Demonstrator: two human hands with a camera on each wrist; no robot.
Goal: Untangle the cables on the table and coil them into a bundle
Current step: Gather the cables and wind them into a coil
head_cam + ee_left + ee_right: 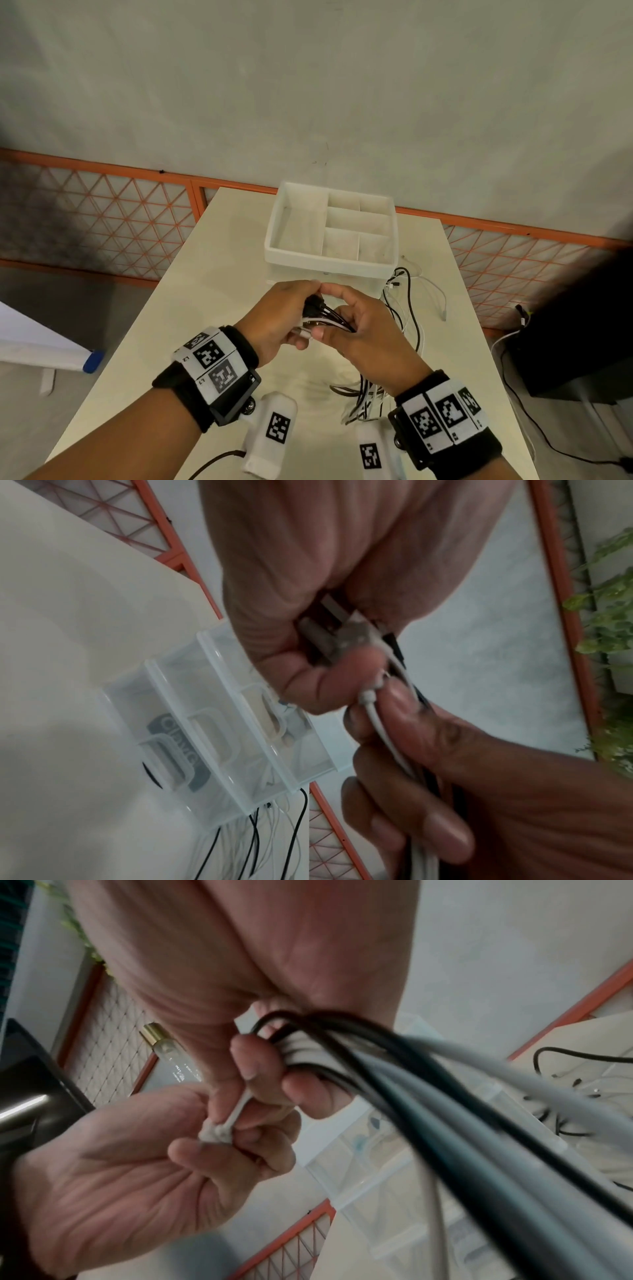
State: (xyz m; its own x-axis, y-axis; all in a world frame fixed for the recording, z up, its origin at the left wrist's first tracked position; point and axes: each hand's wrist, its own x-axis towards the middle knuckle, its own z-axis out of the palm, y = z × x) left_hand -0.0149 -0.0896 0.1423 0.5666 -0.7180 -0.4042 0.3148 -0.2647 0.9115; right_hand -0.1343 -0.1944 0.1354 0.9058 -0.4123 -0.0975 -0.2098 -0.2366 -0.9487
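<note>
Cables [337, 320], black and white, are gathered above the table [212, 274], with loose ends trailing beside the white divided tray [274, 246]. Left hand [274, 318] pinches the plug ends in a curled grip; right hand [366, 339] curls its fingers [253, 1058] round the bunched strands.

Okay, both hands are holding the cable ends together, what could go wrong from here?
1. The cables trail loose past the organizer; pulling the bunch in might snag them on it or drag it.
2. The left hand pinches only the plug ends; one may slip out as the right hand regrips.
3. More strands hang under the right wrist, some seemingly past the table edge, so coiling now could trap tangles in the bundle.
</note>
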